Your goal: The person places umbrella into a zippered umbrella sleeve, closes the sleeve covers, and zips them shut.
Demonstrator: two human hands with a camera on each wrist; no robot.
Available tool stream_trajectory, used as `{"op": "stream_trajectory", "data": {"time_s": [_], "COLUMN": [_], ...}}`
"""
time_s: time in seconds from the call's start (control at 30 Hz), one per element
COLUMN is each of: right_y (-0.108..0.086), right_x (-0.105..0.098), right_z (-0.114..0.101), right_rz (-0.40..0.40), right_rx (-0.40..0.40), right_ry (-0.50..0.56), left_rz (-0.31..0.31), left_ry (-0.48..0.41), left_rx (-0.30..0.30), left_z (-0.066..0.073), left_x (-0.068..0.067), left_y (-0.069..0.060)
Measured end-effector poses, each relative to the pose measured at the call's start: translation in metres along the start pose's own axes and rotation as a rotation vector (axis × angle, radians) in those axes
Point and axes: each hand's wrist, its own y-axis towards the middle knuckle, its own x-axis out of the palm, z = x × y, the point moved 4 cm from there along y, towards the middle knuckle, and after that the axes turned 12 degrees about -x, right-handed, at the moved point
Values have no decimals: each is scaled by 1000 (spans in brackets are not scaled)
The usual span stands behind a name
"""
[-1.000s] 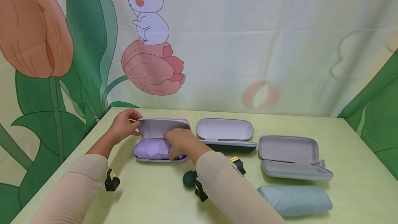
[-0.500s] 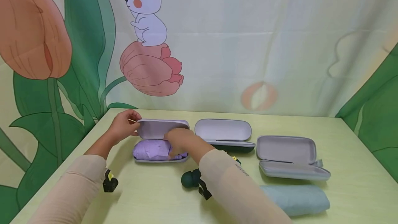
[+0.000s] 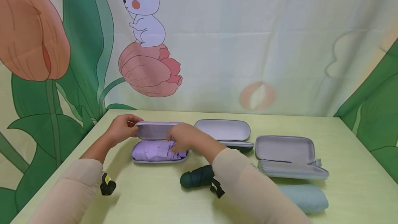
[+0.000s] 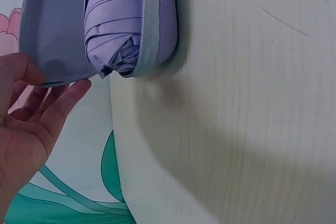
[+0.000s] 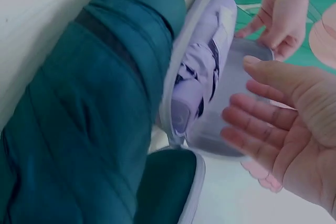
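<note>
A folded lilac umbrella (image 3: 149, 151) lies in the lower half of an open lilac hard case (image 3: 152, 131) at the table's left. My left hand (image 3: 121, 130) pinches the left end of the raised lid, thumb on the inner side and fingers behind, as the left wrist view shows. Over the case's right end is my right hand (image 3: 186, 137), fingers loosely bent and holding nothing. In the right wrist view its palm (image 5: 304, 145) faces the lid, apart from the umbrella. A folded dark green umbrella (image 3: 196, 178) lies in front, partly hidden by my right sleeve.
A dark green case (image 3: 222, 130) stands open right of the lilac one. Farther right is an open grey case (image 3: 284, 149), with a folded pale blue umbrella (image 3: 306, 198) before it, partly behind my right sleeve. A printed curtain (image 3: 211, 51) hangs behind the table.
My right hand has drawn off the lilac umbrella, up and to the right. The lid has tipped slightly lower, with my left hand still on it.
</note>
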Motion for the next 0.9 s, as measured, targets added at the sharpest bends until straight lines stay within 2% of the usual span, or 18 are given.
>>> {"op": "stream_trajectory", "data": {"time_s": [0.07, 0.17, 0.3, 0.4, 0.6, 0.7, 0.9], "right_y": [-3, -9, -16, -23, -29, -31, -33], "right_x": [-6, -15, -23, -24, -18, -12, 3], "right_z": [4, 9, 16, 22, 30, 33, 34], "right_rz": [65, 175, 304, 360, 375, 359, 345], "right_rx": [-17, 5, 107, 220, 383, 419, 457], "right_ry": [27, 84, 130, 165, 326, 414, 629], "left_rz": [-6, -18, -31, -47, -56, -63, -126], "left_ry": [5, -1, -11, -33, -47, -54, -97], "left_rx": [12, 24, 29, 32, 40, 37, 3], "left_z": [0, -1, -4, -4, -7, -8, -12], "left_x": [0, 1, 1, 2, 0, -1, -2], "left_y": [-2, -5, -9, -12, -20, -23, -29]}}
